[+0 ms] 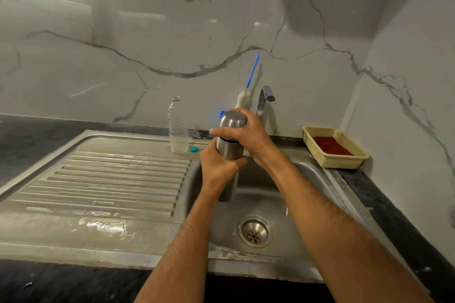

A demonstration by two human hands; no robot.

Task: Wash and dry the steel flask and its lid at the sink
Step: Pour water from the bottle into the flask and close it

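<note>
- We hold the flask (230,152) upright over the sink (307,174), just in front of the tap (265,99).
- Our left hand (219,167) wraps the body of the flask, fingers curled round it; our right hand (246,134) closes over the lid (232,119) from the side, thumb stretched across its front.
- A dark gap shows between lid and body, so we judge the lid is partly unscrewed or only sitting on; which, we cannot tell.
- The flask is stiff, smooth steel. We expect it to be fairly light if empty, and slippery once wet, so a full wrap round the middle of the body is the safe hold, with the lid taken round its side, not its domed top.
- A drop would likely dent it and clatter in the steel basin, not break it.
- The draining board (110,179) to the left is ribbed and has wet patches near its front edge.
- A clear plastic bottle (177,128) stands at the back of the board, with a teal cap (194,149) just beside it.
- A brush (250,81) with a blue handle leans on the marble wall behind the flask.
- A yellow basket (349,161) holding something red sits on the dark counter at the right.
</note>
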